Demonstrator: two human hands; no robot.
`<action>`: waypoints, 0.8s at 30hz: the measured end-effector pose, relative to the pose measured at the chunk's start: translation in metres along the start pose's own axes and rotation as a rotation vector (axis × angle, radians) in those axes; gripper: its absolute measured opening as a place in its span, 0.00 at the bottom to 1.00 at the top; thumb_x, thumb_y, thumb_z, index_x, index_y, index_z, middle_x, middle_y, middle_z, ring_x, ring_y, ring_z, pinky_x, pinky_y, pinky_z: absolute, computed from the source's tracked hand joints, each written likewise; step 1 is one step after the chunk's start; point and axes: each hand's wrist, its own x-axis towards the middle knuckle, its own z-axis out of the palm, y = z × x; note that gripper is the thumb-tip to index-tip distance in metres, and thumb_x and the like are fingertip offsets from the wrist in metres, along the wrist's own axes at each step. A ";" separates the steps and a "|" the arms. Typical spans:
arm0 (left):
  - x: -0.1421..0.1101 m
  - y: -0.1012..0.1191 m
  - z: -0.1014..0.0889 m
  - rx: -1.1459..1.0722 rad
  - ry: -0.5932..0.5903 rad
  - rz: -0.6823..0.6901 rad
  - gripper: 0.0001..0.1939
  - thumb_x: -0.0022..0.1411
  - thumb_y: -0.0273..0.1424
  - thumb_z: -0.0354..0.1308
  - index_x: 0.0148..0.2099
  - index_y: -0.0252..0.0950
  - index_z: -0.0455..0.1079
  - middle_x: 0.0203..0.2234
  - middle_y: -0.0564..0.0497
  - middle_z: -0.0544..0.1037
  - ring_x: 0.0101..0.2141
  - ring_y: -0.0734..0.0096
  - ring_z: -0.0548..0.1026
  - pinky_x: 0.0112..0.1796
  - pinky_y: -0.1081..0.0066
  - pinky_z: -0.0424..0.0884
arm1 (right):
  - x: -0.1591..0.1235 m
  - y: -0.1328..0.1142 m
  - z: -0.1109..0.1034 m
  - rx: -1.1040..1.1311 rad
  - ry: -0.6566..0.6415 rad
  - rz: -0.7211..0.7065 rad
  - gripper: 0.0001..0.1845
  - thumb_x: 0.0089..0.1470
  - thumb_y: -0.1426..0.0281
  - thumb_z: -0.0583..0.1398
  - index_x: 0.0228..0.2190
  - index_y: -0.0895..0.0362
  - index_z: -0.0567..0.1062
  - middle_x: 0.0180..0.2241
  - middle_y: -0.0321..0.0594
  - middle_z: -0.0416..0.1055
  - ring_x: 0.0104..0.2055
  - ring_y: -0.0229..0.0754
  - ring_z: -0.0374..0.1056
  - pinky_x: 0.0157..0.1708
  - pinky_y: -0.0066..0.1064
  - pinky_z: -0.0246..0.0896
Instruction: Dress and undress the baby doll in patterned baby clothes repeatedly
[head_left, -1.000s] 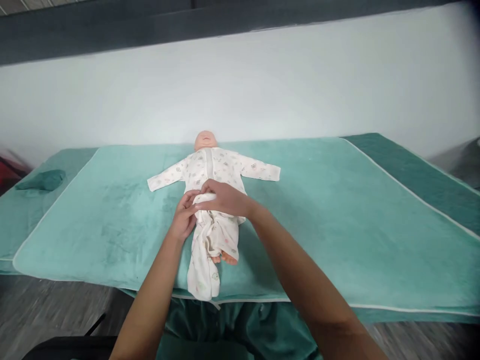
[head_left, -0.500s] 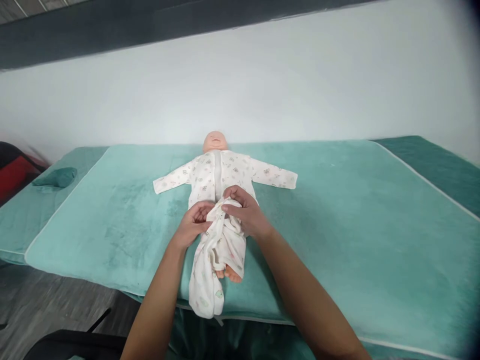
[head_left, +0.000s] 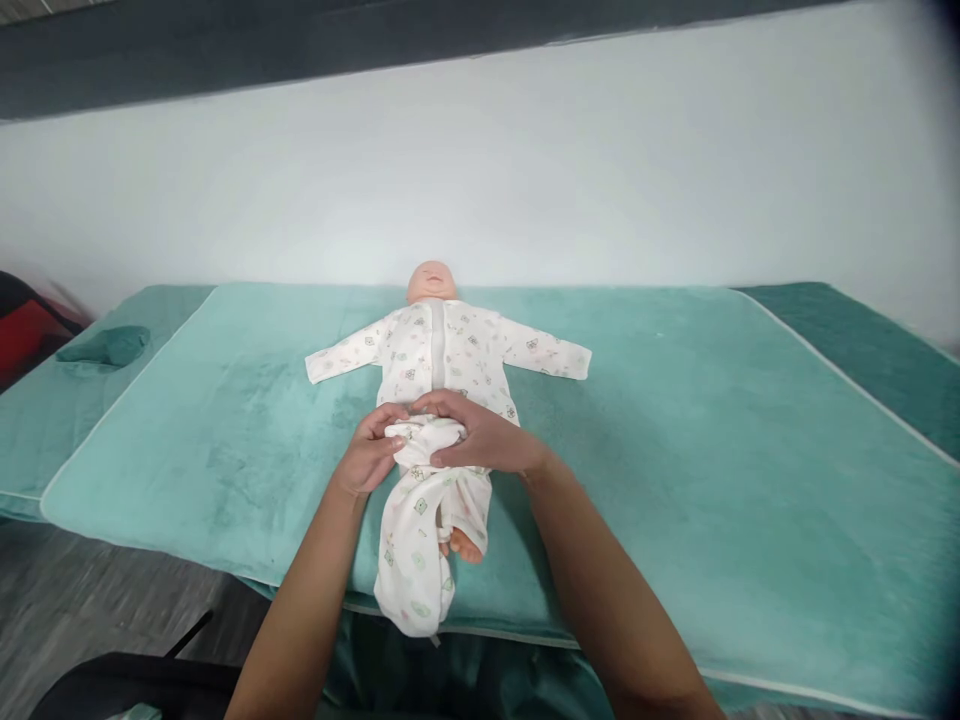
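A baby doll (head_left: 433, 281) lies on its back on the bed, wearing a white printed long-sleeved top (head_left: 469, 345) with a grey strip down the front. Both sleeves spread out to the sides. Over its legs are printed baby pants (head_left: 411, 560), bunched at the waist. My left hand (head_left: 370, 448) pinches the left side of the gathered waistband. On the other side, my right hand (head_left: 480, 432) grips the same waistband between thumb and fingers. Bare toes poke out of the right-hand leg opening, while the other pant leg hangs long past the foot toward the bed's front edge.
The bed is covered in a green velvety sheet (head_left: 675, 480) and stands against a white wall (head_left: 480, 180). At its left end is a face hole (head_left: 105, 346). A red and black object (head_left: 26, 335) stands beyond it, and a black seat (head_left: 127, 685) is below at the lower left.
My right hand has moved left and turned across the waistband. The waistband is now spread sideways between both hands, and the long pant leg lies flatter. The doll has stayed in place.
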 end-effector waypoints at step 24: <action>0.015 0.020 0.072 0.254 0.278 -0.015 0.23 0.56 0.50 0.67 0.33 0.33 0.73 0.24 0.52 0.76 0.26 0.72 0.72 0.30 0.72 0.68 | -0.011 -0.001 -0.003 0.217 -0.031 0.121 0.34 0.42 0.65 0.76 0.52 0.54 0.77 0.46 0.41 0.79 0.50 0.50 0.73 0.47 0.38 0.69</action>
